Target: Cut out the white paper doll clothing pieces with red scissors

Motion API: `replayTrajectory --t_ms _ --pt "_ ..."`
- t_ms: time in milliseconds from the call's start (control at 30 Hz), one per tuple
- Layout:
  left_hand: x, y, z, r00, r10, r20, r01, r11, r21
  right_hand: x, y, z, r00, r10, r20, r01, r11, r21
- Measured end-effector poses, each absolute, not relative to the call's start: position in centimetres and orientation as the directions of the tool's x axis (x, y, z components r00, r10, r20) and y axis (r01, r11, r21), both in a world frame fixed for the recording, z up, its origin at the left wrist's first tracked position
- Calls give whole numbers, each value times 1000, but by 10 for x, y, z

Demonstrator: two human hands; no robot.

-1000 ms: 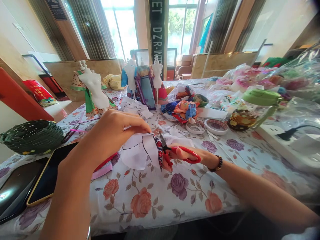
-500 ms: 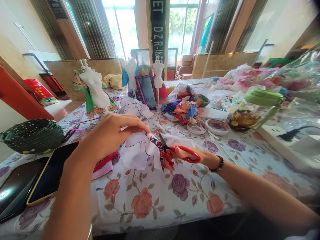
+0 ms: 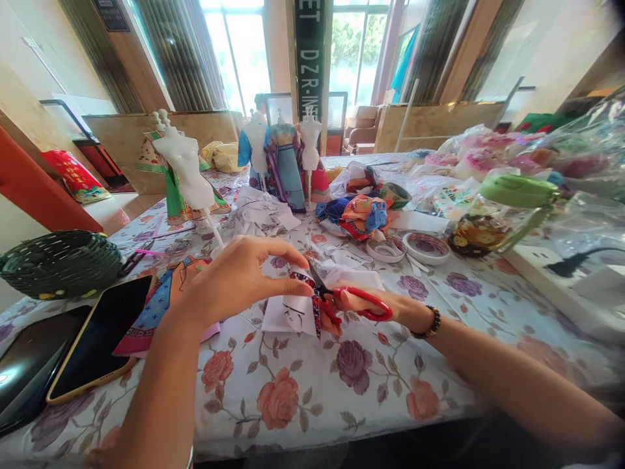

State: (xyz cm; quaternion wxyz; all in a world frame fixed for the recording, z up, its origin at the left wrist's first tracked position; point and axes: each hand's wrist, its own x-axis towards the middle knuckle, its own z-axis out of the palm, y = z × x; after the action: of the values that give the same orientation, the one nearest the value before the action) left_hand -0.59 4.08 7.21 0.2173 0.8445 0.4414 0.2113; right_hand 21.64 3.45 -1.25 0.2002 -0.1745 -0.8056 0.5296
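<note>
My right hand grips red-handled scissors, their dark blades pointing up and left. Right beside the blades is a narrow dark patterned fabric strip with red and white motifs. My left hand reaches over from the left and pinches the upper end of this strip between thumb and forefinger. White paper with black lines lies under and beside the strip. Left of my left wrist, partly behind the forearm, rests a blue, orange and magenta fabric piece.
Two phones and a dark green woven basket sit at the left. Small white dress forms stand farther back. Tape rolls, bundled fabric, a green-lidded jar and a power strip occupy the right.
My left hand has shifted right, closer to the scissors, drawing in its fingers on the strip. The blue and orange fabric now shows more at left. My right hand stays nearly in place.
</note>
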Motion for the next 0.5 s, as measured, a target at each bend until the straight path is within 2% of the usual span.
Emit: replayTrajectory --t_ms 200,333,500 --pt "-9 51 63 625 773 111 531 -525 665 216 34 -10 -872 474 126 46 336 -941" --pt "-13 56 57 668 734 123 415 -505 757 217 35 -10 -880 464 100 64 325 -944" --pt "-15 59 53 684 717 134 365 -494 789 218 32 -7 -884 463 68 100 327 -940"
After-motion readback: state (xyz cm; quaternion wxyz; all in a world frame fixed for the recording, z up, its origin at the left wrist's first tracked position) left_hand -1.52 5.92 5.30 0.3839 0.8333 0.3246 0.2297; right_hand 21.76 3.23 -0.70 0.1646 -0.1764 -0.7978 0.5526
